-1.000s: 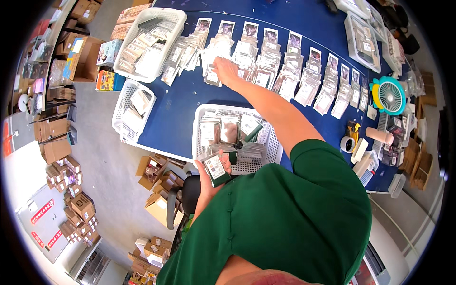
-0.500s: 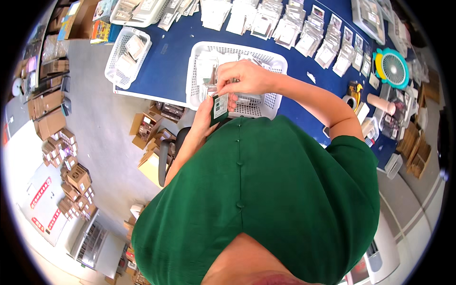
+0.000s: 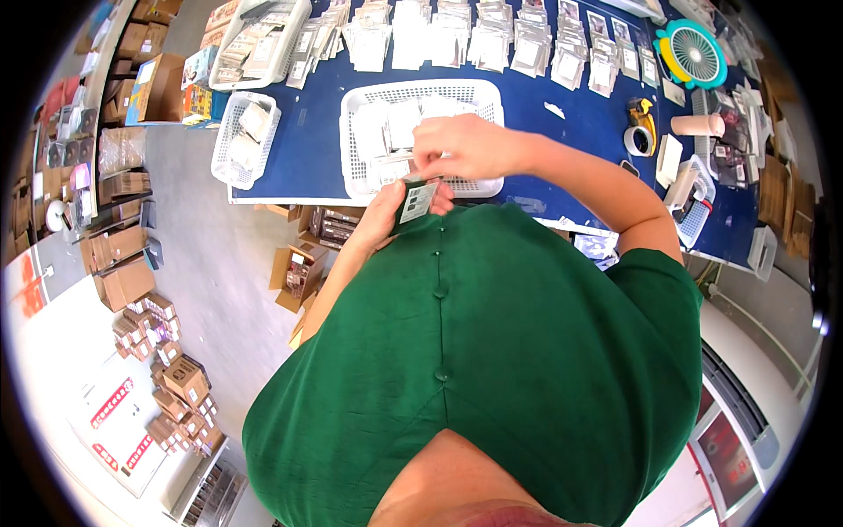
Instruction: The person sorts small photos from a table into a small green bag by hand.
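Observation:
My left hand [image 3: 378, 217] is closed around a flat dark packet with a white label [image 3: 419, 203], held tilted close to my body at the near edge of a white basket [image 3: 348, 145]. Just over the packet's top edge, my right hand [image 3: 464, 146] is bent with its fingers pinched together. Whether those fingers grip the packet's edge or something small is too hidden to tell. Inside the basket lie several flat clear-wrapped packets [image 3: 400, 125], partly covered by my right hand.
Rows of stacked small packets [image 3: 533, 48] line the far side of the blue table [image 3: 303, 167]. A smaller white basket [image 3: 218, 145] stands at the left corner. To the right are a teal fan [image 3: 694, 54], a tape dispenser [image 3: 641, 136] and a pinkish roll [image 3: 698, 125]. Cardboard boxes [image 3: 299, 272] stand below.
The whole view has shifted, so the table's things sit farther left in it. The dark packet is tilted more, with my right hand still beside its top edge.

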### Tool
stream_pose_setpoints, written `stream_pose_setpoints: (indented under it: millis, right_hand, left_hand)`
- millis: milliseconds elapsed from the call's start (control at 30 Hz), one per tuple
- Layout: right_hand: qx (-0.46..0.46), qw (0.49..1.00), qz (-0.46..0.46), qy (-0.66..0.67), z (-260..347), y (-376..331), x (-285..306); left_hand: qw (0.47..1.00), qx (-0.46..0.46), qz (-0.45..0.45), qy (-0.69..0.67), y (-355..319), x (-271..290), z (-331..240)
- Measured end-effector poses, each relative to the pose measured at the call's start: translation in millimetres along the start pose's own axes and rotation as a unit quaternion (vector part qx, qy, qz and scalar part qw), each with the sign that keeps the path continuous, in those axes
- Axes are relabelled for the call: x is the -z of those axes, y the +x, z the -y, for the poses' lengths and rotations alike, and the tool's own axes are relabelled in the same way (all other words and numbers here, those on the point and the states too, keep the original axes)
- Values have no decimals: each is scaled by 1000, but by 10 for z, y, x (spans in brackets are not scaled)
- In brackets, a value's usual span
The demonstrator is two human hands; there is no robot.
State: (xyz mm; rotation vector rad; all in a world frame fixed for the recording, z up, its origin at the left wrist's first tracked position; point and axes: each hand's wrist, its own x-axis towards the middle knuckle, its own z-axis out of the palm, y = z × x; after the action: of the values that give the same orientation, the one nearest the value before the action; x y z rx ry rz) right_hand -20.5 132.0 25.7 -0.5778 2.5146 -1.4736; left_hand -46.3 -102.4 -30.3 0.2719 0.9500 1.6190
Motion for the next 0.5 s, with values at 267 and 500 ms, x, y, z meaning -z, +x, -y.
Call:
stream_pose_setpoints:
  millis: [267, 500]
  right_hand:
    - [-31, 988, -131, 74, 38, -168, 336]
    - [-10, 975, -223, 13, 60, -348, 295]
  left_hand:
    - [995, 1, 43, -88, 33, -88, 165]
    - [983, 11, 40, -178, 196, -203, 205]
